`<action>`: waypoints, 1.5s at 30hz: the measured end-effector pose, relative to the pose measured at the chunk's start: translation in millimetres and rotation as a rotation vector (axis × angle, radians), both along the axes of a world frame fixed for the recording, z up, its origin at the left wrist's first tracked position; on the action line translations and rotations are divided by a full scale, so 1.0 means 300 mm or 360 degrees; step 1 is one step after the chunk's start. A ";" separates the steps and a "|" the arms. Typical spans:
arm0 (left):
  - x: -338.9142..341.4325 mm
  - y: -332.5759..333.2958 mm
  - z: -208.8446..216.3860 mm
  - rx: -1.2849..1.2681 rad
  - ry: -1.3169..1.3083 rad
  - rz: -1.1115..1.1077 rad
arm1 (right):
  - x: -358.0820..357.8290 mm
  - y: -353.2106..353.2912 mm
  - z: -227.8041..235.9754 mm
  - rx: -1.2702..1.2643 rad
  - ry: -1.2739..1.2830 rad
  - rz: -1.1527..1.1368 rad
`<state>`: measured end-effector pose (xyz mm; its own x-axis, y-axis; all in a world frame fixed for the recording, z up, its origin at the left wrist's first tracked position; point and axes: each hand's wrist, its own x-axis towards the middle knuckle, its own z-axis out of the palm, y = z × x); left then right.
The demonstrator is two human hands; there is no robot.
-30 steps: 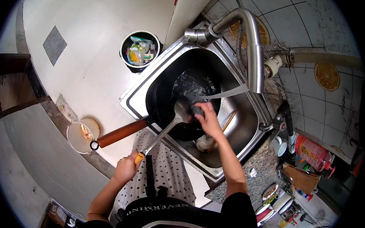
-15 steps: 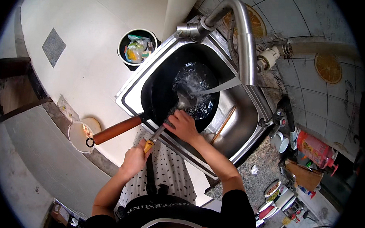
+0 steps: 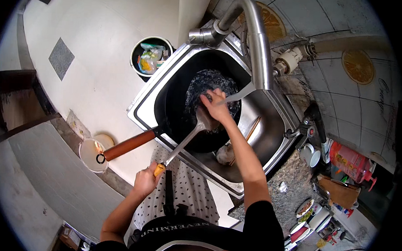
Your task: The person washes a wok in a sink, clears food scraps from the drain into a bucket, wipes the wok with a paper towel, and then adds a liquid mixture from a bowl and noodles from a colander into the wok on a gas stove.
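- Left hand (image 3: 146, 182): fingers are clenching the yellow grip of 1 long-handled metal spatula (image 3: 185, 142).
- Spatula: the slim, smooth shaft is slanting over the near rim of the pan; the broad, shiny blade is lying inside.
- Right hand (image 3: 216, 106): reaching into the pan near the blade, with fingers bending downward; splashing water is obscuring the fingertips, so whether they are grasping anything cannot be told.
- Pan (image 3: 172, 113): round, deep and black, sitting in the sink (image 3: 266, 110) of brushed-looking steel; its cylindrical, reddish-brown handle (image 3: 132, 147) is projecting past the sink edge and ending in a ring.
- Faucet (image 3: 259, 49): the curved, glossy metal tube is discharging a flat, clear water stream (image 3: 239, 95) into the pan, where the surface is rippling.
- Slim brown utensil (image 3: 253, 129): leaning inside the sink, beside the pan.
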<state>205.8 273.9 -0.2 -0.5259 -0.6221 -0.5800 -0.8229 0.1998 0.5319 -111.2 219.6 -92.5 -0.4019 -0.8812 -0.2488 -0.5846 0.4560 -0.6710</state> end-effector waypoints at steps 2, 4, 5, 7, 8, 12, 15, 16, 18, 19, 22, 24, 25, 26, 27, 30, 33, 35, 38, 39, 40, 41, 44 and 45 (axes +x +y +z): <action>0.003 -0.002 -0.006 -0.0041 0.0034 0.0046 | 0.016 0.025 0.001 -0.0096 0.0229 0.0197; -0.008 0.017 -0.004 -0.0024 0.0052 0.0108 | 0.091 0.047 0.138 -0.0225 0.0245 0.0651; -0.011 0.015 0.007 -0.0004 0.0054 0.0117 | 0.108 0.053 0.159 -0.0201 0.0250 0.0705; -0.009 0.001 0.026 -0.0001 0.0059 0.0081 | -0.007 0.058 -0.001 0.0063 0.0249 0.0245; 0.003 -0.008 0.034 -0.0014 0.0050 0.0049 | -0.075 0.070 -0.089 0.0181 0.0242 0.0024; -0.014 -0.119 0.149 -0.0032 -0.0176 -0.0072 | -0.085 0.207 -0.109 0.0023 0.0785 0.0182; -0.025 -0.230 0.263 -0.0141 -0.0237 -0.0207 | 0.039 0.358 -0.134 0.0507 0.0783 0.0407; -0.017 -0.255 0.289 -0.0138 -0.0231 -0.0265 | 0.083 0.394 -0.162 0.0600 0.0625 0.0435; -0.007 -0.286 0.323 -0.0140 -0.0127 -0.0173 | 0.170 0.371 -0.123 0.0466 0.0065 0.0525; -0.006 -0.302 0.336 -0.0151 -0.0057 -0.0147 | 0.194 0.309 -0.089 0.0285 -0.0291 0.0511; -0.013 -0.326 0.349 -0.0129 0.0068 -0.0044 | 0.223 0.083 -0.235 -0.0473 -0.0276 0.0305; -0.031 -0.338 0.355 -0.0115 0.0091 -0.0020 | 0.086 -0.115 -0.385 -0.0469 0.0083 0.0071; -0.036 -0.336 0.356 -0.0094 0.0117 0.0050 | 0.004 -0.170 -0.412 -0.0328 0.0255 -0.0039; -0.019 -0.333 0.347 -0.0101 0.0125 0.0119 | -0.007 -0.191 -0.219 -0.0637 0.0615 0.0057; -0.013 -0.332 0.343 -0.0112 0.0157 0.0122 | -0.067 -0.134 -0.231 -0.0515 0.0532 -0.0090; 0.003 -0.335 0.334 -0.0067 0.0192 0.0187 | -0.048 0.093 -0.263 -0.0221 0.0564 -0.0341; 0.006 -0.334 0.324 -0.0002 0.0197 0.0240 | 0.069 0.230 -0.361 0.0053 0.0196 0.0285; 0.010 -0.329 0.321 0.0031 0.0176 0.0277 | 0.150 0.091 -0.253 -0.0382 0.0325 0.0378; 0.017 -0.306 0.316 0.0072 0.0126 0.0297 | 0.020 -0.107 -0.220 -0.0149 0.0417 0.0298; 0.023 -0.305 0.314 0.0083 0.0112 0.0271 | -0.061 -0.082 -0.279 -0.0337 0.0807 0.0284; 0.031 -0.301 0.308 0.0099 0.0109 0.0282 | -0.085 -0.062 -0.240 -0.0322 0.0740 0.0065; 0.034 -0.301 0.309 0.0069 0.0118 0.0259 | -0.090 -0.003 -0.234 -0.0105 0.0763 0.0007; 0.051 -0.292 0.293 0.0113 0.0177 0.0315 | 0.015 0.237 -0.336 0.0379 0.0509 -0.0383; 0.053 -0.290 0.291 0.0112 0.0195 0.0328 | 0.087 0.261 -0.287 0.0410 0.0468 -0.0075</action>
<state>221.6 186.7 87.0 -0.4609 -0.6837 -0.5658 -0.7711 -0.0070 0.6367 -85.1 298.1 -178.7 -0.5278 -0.7836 -0.3276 -0.7092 0.6189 -0.3378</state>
